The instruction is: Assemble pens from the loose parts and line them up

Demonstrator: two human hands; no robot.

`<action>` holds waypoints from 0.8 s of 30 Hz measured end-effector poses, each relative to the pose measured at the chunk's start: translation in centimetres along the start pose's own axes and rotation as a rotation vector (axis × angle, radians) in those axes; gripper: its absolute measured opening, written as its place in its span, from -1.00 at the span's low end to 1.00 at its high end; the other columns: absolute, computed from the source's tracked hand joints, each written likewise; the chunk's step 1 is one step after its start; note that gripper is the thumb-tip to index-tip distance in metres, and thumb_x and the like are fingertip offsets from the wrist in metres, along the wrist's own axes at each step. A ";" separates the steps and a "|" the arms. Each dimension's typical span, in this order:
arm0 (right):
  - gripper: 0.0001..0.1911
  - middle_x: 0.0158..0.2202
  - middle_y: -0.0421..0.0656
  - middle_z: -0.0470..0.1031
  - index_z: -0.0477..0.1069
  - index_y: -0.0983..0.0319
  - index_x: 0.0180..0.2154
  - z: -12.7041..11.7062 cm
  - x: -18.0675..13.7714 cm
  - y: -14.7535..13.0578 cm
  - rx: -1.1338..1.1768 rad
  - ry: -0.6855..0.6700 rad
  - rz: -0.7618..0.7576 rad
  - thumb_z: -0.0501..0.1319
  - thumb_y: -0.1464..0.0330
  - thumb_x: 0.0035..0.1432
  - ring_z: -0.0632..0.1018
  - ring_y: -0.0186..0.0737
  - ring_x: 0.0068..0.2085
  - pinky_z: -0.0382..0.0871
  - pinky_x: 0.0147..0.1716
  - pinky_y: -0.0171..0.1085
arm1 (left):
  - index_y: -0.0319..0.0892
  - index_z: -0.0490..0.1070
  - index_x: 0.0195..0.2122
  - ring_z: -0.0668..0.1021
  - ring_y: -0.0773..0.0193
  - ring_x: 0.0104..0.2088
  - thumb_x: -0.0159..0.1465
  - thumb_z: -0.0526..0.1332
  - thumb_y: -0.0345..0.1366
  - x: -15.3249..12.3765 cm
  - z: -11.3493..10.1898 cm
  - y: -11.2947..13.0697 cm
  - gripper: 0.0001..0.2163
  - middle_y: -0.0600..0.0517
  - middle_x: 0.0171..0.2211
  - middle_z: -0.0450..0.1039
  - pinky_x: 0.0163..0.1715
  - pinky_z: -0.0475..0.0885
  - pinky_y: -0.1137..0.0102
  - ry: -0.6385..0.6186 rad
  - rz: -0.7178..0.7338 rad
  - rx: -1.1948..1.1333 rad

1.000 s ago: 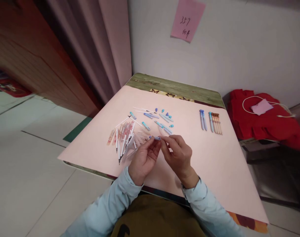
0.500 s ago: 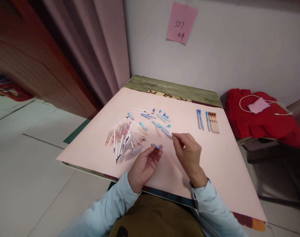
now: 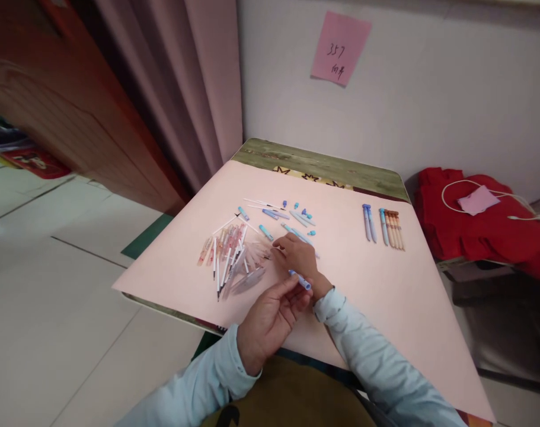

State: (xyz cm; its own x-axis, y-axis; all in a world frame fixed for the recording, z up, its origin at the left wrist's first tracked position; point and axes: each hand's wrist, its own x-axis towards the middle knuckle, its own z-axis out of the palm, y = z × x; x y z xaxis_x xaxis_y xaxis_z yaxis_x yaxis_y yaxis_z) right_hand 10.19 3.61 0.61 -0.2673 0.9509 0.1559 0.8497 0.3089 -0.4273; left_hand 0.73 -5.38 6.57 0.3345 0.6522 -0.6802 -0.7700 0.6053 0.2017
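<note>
My left hand (image 3: 272, 317) is near the table's front edge, fingers closed on a short blue pen barrel (image 3: 300, 280) that sticks up to the right. My right hand (image 3: 297, 256) reaches across it to the left, palm down, its fingertips at the heap of white refills and clear tubes (image 3: 232, 255). Whether those fingers hold anything is hidden. Loose blue pen parts (image 3: 291, 218) lie just beyond the right hand on the pink sheet (image 3: 363, 279).
Several finished pens (image 3: 384, 225), blue and orange, lie in a row at the right of the sheet. The table's green far edge (image 3: 323, 163) meets the wall. A red cloth with a white cable (image 3: 483, 219) sits to the right. A curtain hangs at the left.
My right hand has swung left from the blue parts across to the refill heap. My left hand has drawn back toward me with the blue barrel.
</note>
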 end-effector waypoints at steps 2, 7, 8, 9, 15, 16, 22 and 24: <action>-0.86 -0.19 -0.21 0.54 0.52 0.13 -0.21 0.5 0.7 -0.3 -0.013 -0.011 0.030 0.20 0.29 0.25 0.56 -0.30 -0.26 0.25 -0.40 -0.37 | -0.40 0.53 -0.32 0.61 0.34 -0.44 0.30 0.17 -0.51 -0.2 -0.1 0.5 -0.86 -0.12 -0.38 0.58 -0.44 0.56 0.53 -0.021 0.025 0.003; -0.84 -0.19 -0.19 0.52 0.50 0.14 -0.21 1.2 1.1 -0.3 -0.063 0.034 0.112 0.16 0.30 0.28 0.55 -0.29 -0.26 0.23 -0.42 -0.35 | -0.37 0.53 -0.32 0.60 0.35 -0.44 0.30 0.17 -0.50 -0.3 -0.4 1.3 -0.86 -0.11 -0.38 0.57 -0.43 0.56 0.54 -0.058 0.031 0.028; -0.84 -0.19 -0.19 0.52 0.50 0.15 -0.21 1.2 1.0 -0.2 -0.061 0.049 0.114 0.15 0.30 0.28 0.54 -0.29 -0.26 0.23 -0.42 -0.35 | -0.37 0.53 -0.33 0.60 0.34 -0.44 0.30 0.17 -0.50 -0.2 -0.4 1.3 -0.86 -0.12 -0.38 0.57 -0.43 0.56 0.53 -0.057 0.020 0.028; -0.84 -0.18 -0.19 0.51 0.50 0.15 -0.21 1.2 0.9 -0.2 -0.045 0.059 0.102 0.15 0.31 0.28 0.54 -0.30 -0.25 0.24 -0.41 -0.36 | -0.37 0.53 -0.33 0.60 0.34 -0.44 0.30 0.17 -0.50 -0.2 -0.5 1.4 -0.86 -0.12 -0.38 0.57 -0.43 0.56 0.53 -0.055 0.013 0.025; -0.77 -0.15 -0.21 0.51 0.49 0.11 -0.05 0.6 0.0 -0.5 0.114 -0.061 -0.063 0.18 0.35 0.27 0.55 -0.35 -0.24 0.32 -0.33 -0.42 | -0.36 0.52 -0.33 0.59 0.36 -0.47 0.30 0.18 -0.51 0.0 -0.3 1.7 -0.87 -0.10 -0.40 0.57 -0.47 0.54 0.55 -0.023 0.026 0.035; -0.75 -0.15 -0.20 0.51 0.49 0.11 -0.03 0.4 0.0 -0.6 0.113 -0.088 -0.067 0.18 0.35 0.27 0.56 -0.34 -0.22 0.32 -0.32 -0.42 | -0.36 0.52 -0.34 0.59 0.36 -0.48 0.30 0.18 -0.51 0.0 -0.3 1.8 -0.87 -0.09 -0.41 0.57 -0.48 0.54 0.55 -0.023 0.025 0.039; -0.82 -0.19 -0.20 0.51 0.52 0.13 -0.14 0.4 0.2 -0.6 0.110 -0.131 -0.035 0.17 0.34 0.27 0.55 -0.34 -0.24 0.32 -0.32 -0.41 | -0.37 0.52 -0.32 0.60 0.36 -0.46 0.30 0.18 -0.50 0.1 -0.5 1.9 -0.87 -0.10 -0.40 0.57 -0.47 0.54 0.55 -0.040 0.030 0.035; -0.83 -0.16 -0.20 0.51 0.51 0.14 -0.15 0.4 0.1 -0.1 0.079 -0.102 0.003 0.19 0.33 0.25 0.54 -0.34 -0.26 0.31 -0.35 -0.40 | -0.38 0.53 -0.31 0.60 0.36 -0.44 0.31 0.17 -0.50 0.2 -0.6 1.9 -0.86 -0.13 -0.38 0.58 -0.45 0.55 0.55 -0.067 0.037 0.039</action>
State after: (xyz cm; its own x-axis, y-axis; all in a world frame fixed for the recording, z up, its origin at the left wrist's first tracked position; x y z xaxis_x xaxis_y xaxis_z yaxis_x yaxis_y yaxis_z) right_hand 9.87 3.65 0.32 -0.3129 0.9476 0.0643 0.8133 0.3023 -0.4971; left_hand -1.04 -4.36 6.36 0.3429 0.7031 -0.6230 -0.7614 0.5964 0.2540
